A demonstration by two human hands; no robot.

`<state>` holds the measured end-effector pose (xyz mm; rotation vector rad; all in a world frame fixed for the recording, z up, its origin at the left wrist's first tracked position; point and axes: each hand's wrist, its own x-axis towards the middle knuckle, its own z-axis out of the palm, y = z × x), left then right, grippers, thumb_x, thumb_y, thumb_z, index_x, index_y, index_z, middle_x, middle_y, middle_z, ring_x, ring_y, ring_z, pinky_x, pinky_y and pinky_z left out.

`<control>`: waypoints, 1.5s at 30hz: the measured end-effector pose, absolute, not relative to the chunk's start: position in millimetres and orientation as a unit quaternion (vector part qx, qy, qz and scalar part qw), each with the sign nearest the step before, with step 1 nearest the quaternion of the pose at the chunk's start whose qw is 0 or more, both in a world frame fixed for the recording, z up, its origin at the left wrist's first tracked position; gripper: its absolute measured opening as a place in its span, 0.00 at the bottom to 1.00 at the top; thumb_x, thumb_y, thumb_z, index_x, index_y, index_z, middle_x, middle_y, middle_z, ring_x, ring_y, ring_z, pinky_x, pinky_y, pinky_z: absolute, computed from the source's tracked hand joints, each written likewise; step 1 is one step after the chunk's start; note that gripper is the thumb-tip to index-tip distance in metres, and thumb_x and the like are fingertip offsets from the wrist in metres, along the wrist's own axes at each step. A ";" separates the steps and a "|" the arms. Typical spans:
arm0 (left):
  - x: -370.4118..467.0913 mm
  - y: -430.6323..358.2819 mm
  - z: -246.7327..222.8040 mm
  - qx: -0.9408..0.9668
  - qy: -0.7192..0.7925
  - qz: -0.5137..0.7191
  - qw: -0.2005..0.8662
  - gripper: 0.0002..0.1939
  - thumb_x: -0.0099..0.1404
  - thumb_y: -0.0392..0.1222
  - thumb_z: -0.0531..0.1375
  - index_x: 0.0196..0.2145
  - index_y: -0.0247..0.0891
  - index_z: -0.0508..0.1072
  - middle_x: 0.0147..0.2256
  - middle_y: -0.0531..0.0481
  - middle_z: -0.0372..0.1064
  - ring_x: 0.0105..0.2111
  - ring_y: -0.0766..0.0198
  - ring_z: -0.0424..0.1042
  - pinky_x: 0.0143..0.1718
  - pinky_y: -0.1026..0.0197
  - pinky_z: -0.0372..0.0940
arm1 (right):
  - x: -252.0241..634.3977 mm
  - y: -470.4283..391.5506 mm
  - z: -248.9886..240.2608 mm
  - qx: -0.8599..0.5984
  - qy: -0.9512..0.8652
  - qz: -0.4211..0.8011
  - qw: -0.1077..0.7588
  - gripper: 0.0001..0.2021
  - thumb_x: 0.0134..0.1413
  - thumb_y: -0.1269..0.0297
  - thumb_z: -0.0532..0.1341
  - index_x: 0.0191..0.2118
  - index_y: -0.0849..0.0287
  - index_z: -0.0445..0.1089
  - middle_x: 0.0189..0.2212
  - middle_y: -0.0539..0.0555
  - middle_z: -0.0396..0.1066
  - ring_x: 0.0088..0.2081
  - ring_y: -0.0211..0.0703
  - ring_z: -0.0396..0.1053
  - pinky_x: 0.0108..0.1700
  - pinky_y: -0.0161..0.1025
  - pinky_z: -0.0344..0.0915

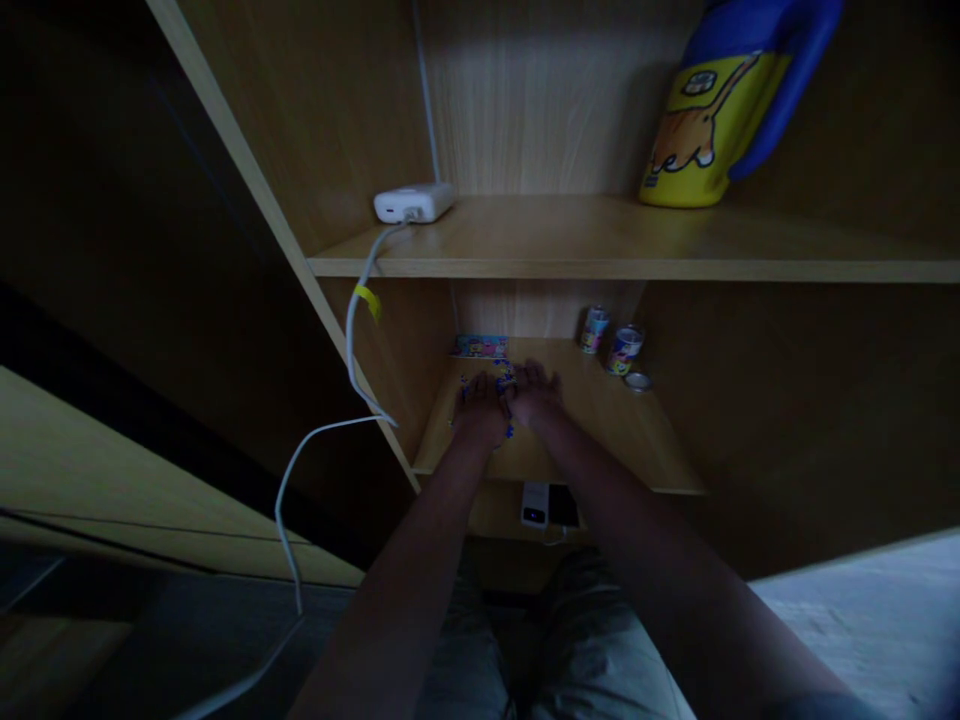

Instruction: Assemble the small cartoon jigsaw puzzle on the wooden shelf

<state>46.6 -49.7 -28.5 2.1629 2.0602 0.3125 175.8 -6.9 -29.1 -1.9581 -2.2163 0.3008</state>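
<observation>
Both of my hands rest side by side on the lower wooden shelf, over small blue and yellow pieces that look like jigsaw puzzle pieces. My left hand lies palm down with its fingers stretched out, covering some of the pieces. My right hand is flat too, its fingers spread, touching or just beside other pieces. What lies under the palms is hidden. Behind the left hand, a colourful printed card lies near the back of the shelf.
Two small printed cans stand at the back right, with a round metal lid near them. Above, the upper shelf carries a white charger with a cable and a yellow-blue jug. A white device sits below.
</observation>
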 end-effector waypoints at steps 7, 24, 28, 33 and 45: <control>43.7 -46.0 -24.6 0.721 0.684 0.079 0.074 0.39 0.82 0.53 0.41 0.83 0.36 0.50 0.83 0.38 0.39 0.83 0.41 0.42 0.81 0.30 0.39 | 188.3 11.4 -33.6 -0.570 -0.812 0.105 0.071 0.33 0.80 0.54 0.44 0.84 0.50 0.51 0.85 0.55 0.38 0.84 0.56 0.39 0.82 0.68 0.35; 15.9 -1.3 -26.0 0.793 0.603 0.067 0.056 0.31 0.84 0.60 0.44 0.79 0.61 0.61 0.82 0.51 0.48 0.82 0.38 0.45 0.79 0.25 0.38 | 204.3 20.3 -36.8 -0.622 -0.766 0.111 0.119 0.33 0.83 0.50 0.41 0.83 0.57 0.54 0.84 0.62 0.44 0.83 0.60 0.44 0.82 0.68 0.38; 14.2 -2.2 -26.9 0.788 0.610 0.072 0.052 0.31 0.85 0.59 0.45 0.79 0.55 0.63 0.81 0.47 0.50 0.81 0.40 0.47 0.80 0.26 0.38 | 221.3 24.1 -39.6 -0.560 -0.809 0.139 0.116 0.31 0.84 0.55 0.42 0.84 0.52 0.50 0.85 0.57 0.42 0.84 0.53 0.41 0.82 0.64 0.39; 15.9 -5.0 -25.7 0.774 0.628 0.065 0.045 0.33 0.85 0.59 0.42 0.81 0.54 0.58 0.82 0.45 0.47 0.82 0.39 0.45 0.79 0.23 0.36 | 226.9 20.5 -42.2 -0.555 -0.816 0.122 0.106 0.30 0.82 0.60 0.47 0.83 0.54 0.52 0.84 0.59 0.45 0.84 0.57 0.42 0.82 0.64 0.39; 19.2 -3.7 -24.4 0.755 0.651 0.049 0.056 0.37 0.84 0.59 0.41 0.83 0.47 0.53 0.83 0.42 0.41 0.82 0.37 0.43 0.79 0.23 0.34 | 227.7 20.0 -41.6 -0.584 -0.795 0.120 0.113 0.30 0.83 0.59 0.45 0.83 0.54 0.54 0.84 0.58 0.46 0.84 0.61 0.43 0.82 0.69 0.41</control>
